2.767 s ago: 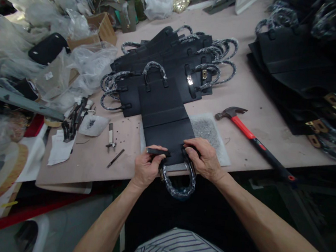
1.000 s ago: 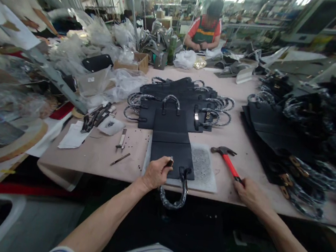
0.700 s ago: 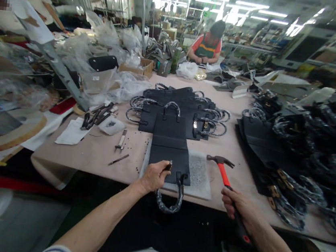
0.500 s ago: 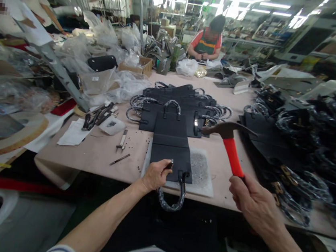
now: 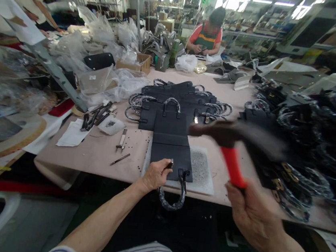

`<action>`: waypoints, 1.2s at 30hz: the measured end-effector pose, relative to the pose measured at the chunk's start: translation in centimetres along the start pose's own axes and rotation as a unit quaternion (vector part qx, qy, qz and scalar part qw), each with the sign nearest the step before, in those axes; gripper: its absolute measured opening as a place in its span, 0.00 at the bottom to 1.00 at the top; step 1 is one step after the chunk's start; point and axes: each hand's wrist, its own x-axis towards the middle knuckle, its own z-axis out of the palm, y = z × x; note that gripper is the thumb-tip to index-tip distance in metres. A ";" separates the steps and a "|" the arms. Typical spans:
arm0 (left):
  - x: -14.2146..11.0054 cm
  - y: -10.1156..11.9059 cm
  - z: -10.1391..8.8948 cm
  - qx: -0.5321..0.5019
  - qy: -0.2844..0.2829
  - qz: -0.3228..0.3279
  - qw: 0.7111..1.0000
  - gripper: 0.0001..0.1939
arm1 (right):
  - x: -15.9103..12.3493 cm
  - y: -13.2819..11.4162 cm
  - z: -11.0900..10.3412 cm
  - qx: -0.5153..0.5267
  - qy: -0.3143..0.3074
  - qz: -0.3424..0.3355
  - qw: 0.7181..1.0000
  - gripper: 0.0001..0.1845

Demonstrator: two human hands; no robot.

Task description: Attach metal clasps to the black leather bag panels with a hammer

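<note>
My left hand (image 5: 156, 175) is closed round a short metal punch (image 5: 171, 163), held upright on a black bag panel (image 5: 169, 154). Most of the punch is hidden by the fingers. The panel lies on a pale, pitted pad (image 5: 202, 170), and its wrapped handle (image 5: 171, 205) hangs over the table's front edge. Raised at the right, my right hand (image 5: 252, 212) grips the red handle of a claw hammer (image 5: 232, 165). The hammer head is smeared by motion and sits up and right of the punch, apart from it.
More black panels with wrapped handles (image 5: 174, 92) are stacked behind. A pile of black bag parts (image 5: 309, 134) fills the right side. Left lie a slim rod tool (image 5: 119, 159), a metal tool (image 5: 121, 140) and several dark tools (image 5: 99, 115). Across the table sits a co-worker (image 5: 207, 35).
The hammer has swung with my right hand, its head now larger in view and blurred. My left hand and the punch have stayed in place on the panel.
</note>
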 end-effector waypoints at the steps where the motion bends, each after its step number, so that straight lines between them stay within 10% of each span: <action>1: 0.0 0.0 0.0 0.000 0.002 0.002 1.000 0.07 | -0.2 0.2 0.3 -0.015 -0.042 -0.012 0.999 0.19; 4: 0.0 0.0 0.0 0.000 0.003 0.007 1.000 0.07 | -0.7 1.0 0.6 -0.054 -0.150 -0.017 0.987 0.21; 9: 0.1 0.1 0.0 0.003 0.003 0.001 1.000 0.08 | -1.1 3.2 1.0 -0.020 -0.159 0.060 0.985 0.20; 18: 0.0 -0.1 0.0 -0.015 -0.002 -0.007 1.000 0.07 | -4.7 12.1 7.5 0.085 -0.212 0.388 0.893 0.20; 22: 0.1 -0.1 0.0 -0.011 -0.003 -0.012 1.000 0.06 | -3.9 11.9 8.8 -0.082 -0.131 0.245 0.957 0.16; 28: 0.4 0.4 -0.3 0.002 -0.016 -0.003 1.000 0.09 | 0.0 4.3 12.1 0.091 -0.063 -0.034 0.993 0.14; 36: 0.2 0.5 -0.3 -0.027 -0.003 -0.026 0.999 0.06 | -0.9 3.3 16.6 0.199 -0.080 -0.060 0.975 0.06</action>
